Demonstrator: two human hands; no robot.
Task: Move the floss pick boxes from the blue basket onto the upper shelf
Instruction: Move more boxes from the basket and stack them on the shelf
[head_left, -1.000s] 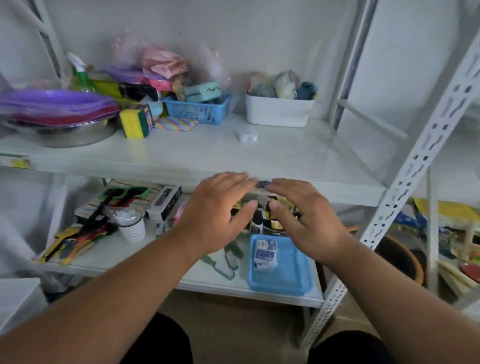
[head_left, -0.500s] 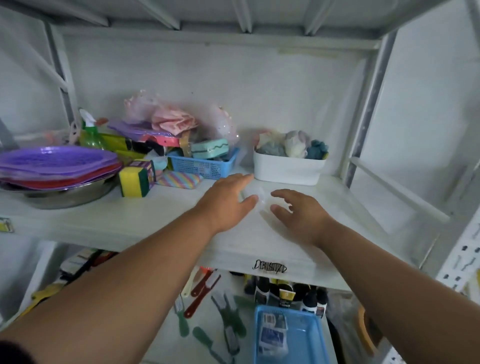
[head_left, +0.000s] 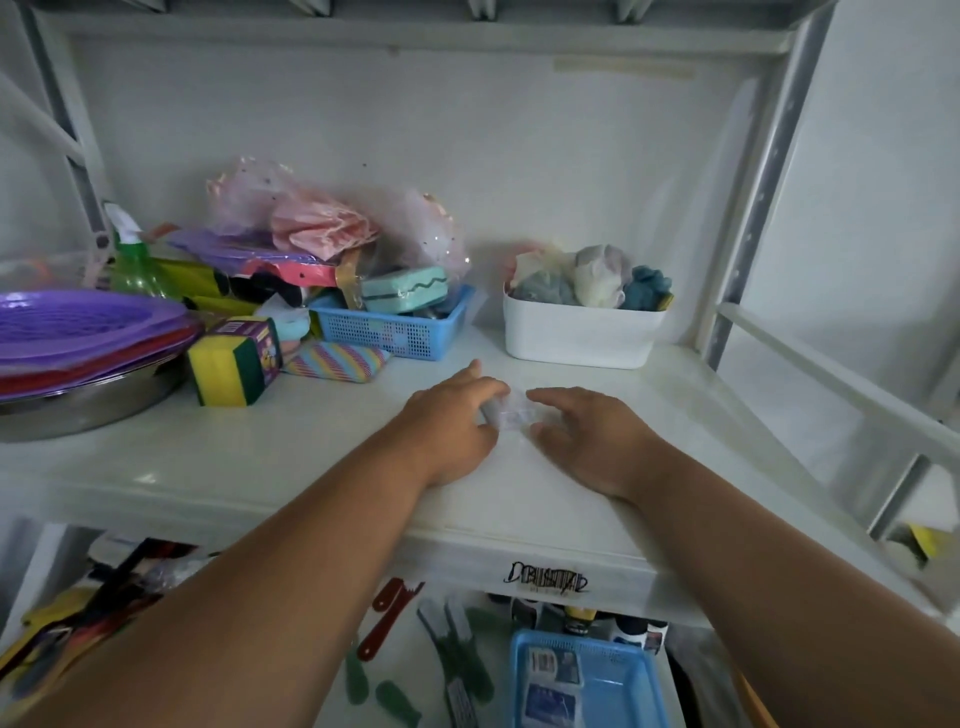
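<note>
A small translucent floss pick box (head_left: 514, 413) rests on the white upper shelf (head_left: 291, 467), pressed between my two hands. My left hand (head_left: 447, 431) touches its left end with curled fingertips. My right hand (head_left: 587, 436) brackets its right end with thumb and forefinger. Whether there is one box or two between my hands is hard to tell. Down on the lower shelf sits the blue basket (head_left: 652, 675), with floss pick boxes (head_left: 550, 680) lying in its left half.
Behind my hands stand a white bin (head_left: 576, 338) of cloths and a small blue mesh basket (head_left: 395, 332). Sponges (head_left: 234, 364) and stacked purple plates (head_left: 78, 327) fill the left. Scissors and tools (head_left: 441, 660) lie on the lower shelf.
My hands rose from the lower shelf's front edge onto the upper shelf and closed in on the translucent box. My view tilted upward.
</note>
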